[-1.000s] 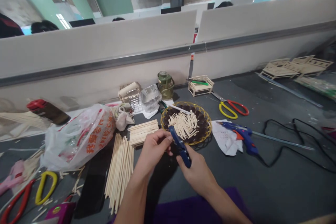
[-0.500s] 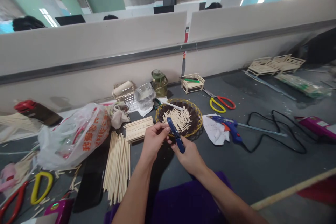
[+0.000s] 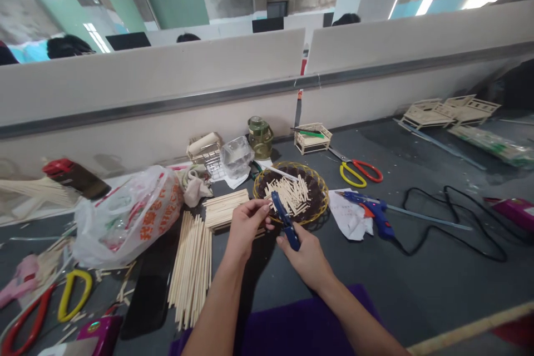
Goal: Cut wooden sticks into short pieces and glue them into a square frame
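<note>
My right hand (image 3: 307, 256) is wrapped round a blue hand cutter (image 3: 285, 219), whose upper end reaches over the basket's near rim. Close to its left side, my left hand (image 3: 249, 228) pinches with thumb and fingertips; whatever lies between them is too small to make out. Short cut wooden sticks (image 3: 287, 193) are heaped in a dark woven basket with a yellow rim (image 3: 324, 200), just beyond both hands. Left of my left hand lie a stack of medium sticks (image 3: 225, 208) and a bundle of long sticks (image 3: 191, 270).
Right of the basket are crumpled paper (image 3: 350, 219), a blue glue gun (image 3: 371, 211) with a black cord, and red-yellow scissors (image 3: 354, 171). At left stand a plastic bag (image 3: 125, 222), a black phone (image 3: 150, 289) and more scissors (image 3: 75, 295). A green jar (image 3: 260, 138) stands behind.
The whole scene has shifted slightly right and down as my head moved. The cutter's two arms look a little further apart; my hands keep nearly the same place.
</note>
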`<state>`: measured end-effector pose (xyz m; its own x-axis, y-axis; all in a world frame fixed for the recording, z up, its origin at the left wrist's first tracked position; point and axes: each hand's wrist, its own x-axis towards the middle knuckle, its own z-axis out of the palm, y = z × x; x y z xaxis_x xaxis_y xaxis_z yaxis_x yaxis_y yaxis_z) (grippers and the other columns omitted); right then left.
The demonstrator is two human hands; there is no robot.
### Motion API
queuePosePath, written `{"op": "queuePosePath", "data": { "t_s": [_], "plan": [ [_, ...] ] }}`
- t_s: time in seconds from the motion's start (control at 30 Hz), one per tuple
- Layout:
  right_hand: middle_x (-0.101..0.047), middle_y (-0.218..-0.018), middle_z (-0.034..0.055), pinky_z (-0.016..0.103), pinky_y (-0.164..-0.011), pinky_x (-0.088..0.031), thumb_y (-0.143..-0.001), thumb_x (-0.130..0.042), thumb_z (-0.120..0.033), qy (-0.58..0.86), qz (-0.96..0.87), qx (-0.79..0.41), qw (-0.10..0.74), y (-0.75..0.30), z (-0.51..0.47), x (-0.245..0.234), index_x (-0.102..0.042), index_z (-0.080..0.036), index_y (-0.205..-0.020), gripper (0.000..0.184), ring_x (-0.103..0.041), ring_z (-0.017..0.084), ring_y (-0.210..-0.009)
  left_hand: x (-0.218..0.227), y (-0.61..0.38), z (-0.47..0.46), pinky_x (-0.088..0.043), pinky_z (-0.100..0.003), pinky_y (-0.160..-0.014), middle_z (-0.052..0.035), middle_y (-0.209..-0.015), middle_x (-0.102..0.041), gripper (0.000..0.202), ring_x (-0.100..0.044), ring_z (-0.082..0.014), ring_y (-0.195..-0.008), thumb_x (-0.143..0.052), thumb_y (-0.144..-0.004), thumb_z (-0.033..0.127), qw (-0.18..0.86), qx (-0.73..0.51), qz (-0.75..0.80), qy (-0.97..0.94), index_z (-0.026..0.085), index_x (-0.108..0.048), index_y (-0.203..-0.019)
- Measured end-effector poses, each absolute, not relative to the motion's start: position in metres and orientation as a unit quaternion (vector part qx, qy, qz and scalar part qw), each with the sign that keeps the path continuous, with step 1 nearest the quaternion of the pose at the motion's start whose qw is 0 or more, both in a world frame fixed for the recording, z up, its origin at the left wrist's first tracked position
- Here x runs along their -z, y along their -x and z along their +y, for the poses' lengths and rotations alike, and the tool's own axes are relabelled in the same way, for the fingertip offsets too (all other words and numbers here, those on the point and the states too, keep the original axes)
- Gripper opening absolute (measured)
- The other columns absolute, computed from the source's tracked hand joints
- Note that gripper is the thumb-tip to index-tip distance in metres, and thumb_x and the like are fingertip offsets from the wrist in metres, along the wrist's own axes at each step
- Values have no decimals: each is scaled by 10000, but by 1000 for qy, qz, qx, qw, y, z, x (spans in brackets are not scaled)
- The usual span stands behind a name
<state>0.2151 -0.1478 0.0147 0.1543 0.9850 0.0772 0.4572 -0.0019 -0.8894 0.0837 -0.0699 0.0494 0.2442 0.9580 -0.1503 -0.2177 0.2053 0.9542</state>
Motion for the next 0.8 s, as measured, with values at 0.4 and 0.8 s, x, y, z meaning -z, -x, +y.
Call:
{"op": "queuePosePath", "data": {
  "t_s": [0.4, 0.8],
  "plan": [
    [-624, -903, 58, 315, -762, -472, -810, -526, -277, 658, -575, -218, 434, -223, -158, -22, -506, -192, -1054, 260, -598, 211, -844, -62, -72, -73, -512, -226, -521, -30, -676, -643, 271, -588, -98, -527, -758, -684, 304, 705, -437, 362, -426, 101, -674, -842],
    [-584, -1018, 108, 420, -861, -459, -726, -531, -183, 659, -626, -123, 399, -219, -159, -13, -487, -183, -1114, 390, -554, 266, -978, -71, -72, -82, -463, -192, -420, -5, -578, -571, 233, -515, -78, -442, -729, -710, 329, 725, -373, 332, -474, 111, -650, -729]
  ]
}}
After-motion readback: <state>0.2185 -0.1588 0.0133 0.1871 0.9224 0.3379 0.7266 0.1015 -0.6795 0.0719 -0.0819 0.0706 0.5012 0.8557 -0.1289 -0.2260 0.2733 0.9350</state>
